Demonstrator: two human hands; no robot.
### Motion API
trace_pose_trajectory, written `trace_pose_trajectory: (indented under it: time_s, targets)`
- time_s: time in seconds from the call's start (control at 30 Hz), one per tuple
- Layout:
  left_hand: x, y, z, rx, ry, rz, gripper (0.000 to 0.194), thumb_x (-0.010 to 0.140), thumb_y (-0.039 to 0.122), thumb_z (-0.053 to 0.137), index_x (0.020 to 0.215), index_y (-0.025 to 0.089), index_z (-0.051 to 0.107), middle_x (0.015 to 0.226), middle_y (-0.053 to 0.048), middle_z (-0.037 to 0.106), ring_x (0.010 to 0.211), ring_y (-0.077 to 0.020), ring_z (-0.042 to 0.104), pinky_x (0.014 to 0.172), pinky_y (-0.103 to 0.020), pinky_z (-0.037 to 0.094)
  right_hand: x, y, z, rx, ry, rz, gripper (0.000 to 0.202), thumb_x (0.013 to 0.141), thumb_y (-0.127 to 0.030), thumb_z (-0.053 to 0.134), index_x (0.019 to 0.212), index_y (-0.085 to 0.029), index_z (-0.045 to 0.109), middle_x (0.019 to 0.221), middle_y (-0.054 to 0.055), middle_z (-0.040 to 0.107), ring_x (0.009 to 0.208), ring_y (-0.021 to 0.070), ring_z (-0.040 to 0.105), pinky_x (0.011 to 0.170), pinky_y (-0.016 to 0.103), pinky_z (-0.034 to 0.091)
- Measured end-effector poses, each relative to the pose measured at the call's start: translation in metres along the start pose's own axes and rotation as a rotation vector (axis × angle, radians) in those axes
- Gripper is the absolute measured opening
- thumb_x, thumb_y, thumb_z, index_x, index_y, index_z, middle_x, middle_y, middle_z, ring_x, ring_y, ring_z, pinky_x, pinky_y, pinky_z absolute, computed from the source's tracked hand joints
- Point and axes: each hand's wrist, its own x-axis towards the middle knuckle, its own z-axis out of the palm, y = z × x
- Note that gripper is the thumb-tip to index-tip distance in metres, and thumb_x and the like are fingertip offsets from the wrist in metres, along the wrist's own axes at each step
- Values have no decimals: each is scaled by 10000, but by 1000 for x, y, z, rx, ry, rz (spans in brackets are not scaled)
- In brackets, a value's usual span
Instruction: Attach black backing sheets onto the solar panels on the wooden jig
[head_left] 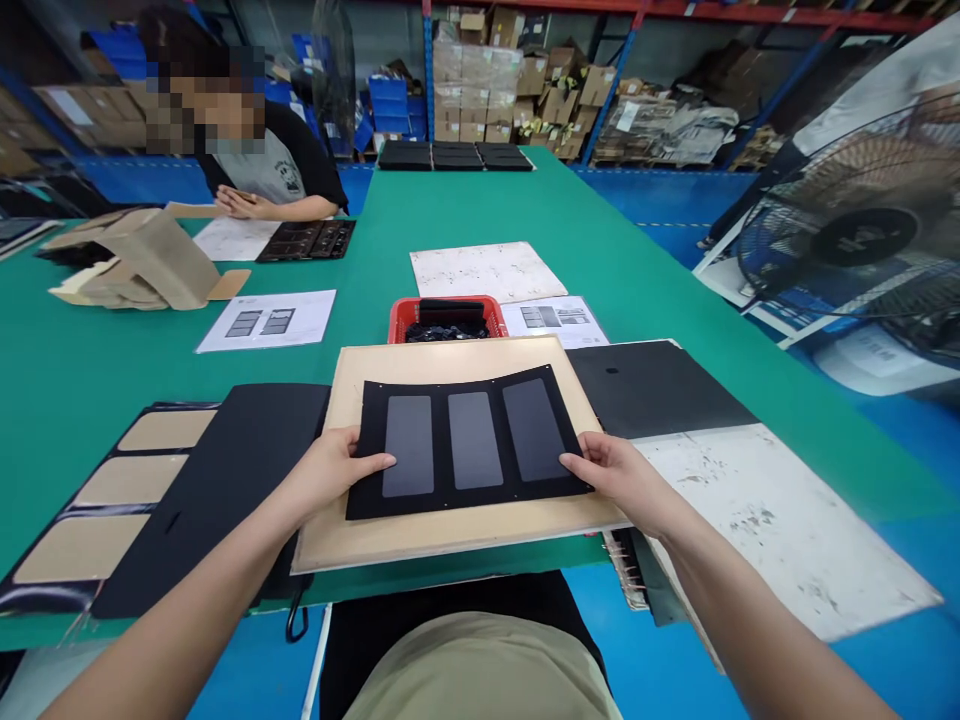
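A black sheet with three grey rectangular panels (469,440) lies on a tan board (450,535) at the near edge of the green table (615,280). My left hand (334,470) grips the sheet's left edge, thumb on top. At the sheet's right edge my right hand (619,475) holds it the same way. The sheet curves slightly upward along its far edge.
A red basket (405,318) of dark parts stands just behind the board. Black sheets (225,480) and a sheet with tan cutouts (127,480) lie left; a black sheet (652,385) and scuffed white board (765,510) lie right. A seated person (255,160) works far left. A fan (862,230) stands at right.
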Motion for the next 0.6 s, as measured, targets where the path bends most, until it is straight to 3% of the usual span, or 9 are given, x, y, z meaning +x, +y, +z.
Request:
trace_pose_trajectory:
  time_s: [0.27,0.4,0.5,0.6]
  targets:
    - [3,-7,-3,136,6,5,310,587,478,735,742,219,662,763,-25,727,763,-279,682,647,-338,554,1,-4,-3,-30,-15,17,402,774,-456,545,596,-231,262,556,-72,244,519,100,266,498,246,216]
    - [6,-10,-4,181,0,17,348,590,515,729,764,221,662,811,-40,733,769,-292,681,630,-343,550,4,-8,-15,-119,-99,42,351,839,-416,473,573,-219,357,525,-48,393,516,117,403,519,252,301]
    - [8,-11,-5,236,-1,15,367,589,554,715,733,223,650,797,-53,731,763,-303,679,607,-345,544,8,-5,-21,-249,-66,52,247,834,-342,503,625,-210,502,598,-12,568,587,145,522,552,257,338]
    - [10,-12,-5,259,-4,23,395,596,586,696,740,220,650,813,-61,730,779,-306,681,627,-347,545,11,-3,-21,-381,-19,56,181,818,-306,547,659,-218,549,672,-3,625,657,162,561,553,255,335]
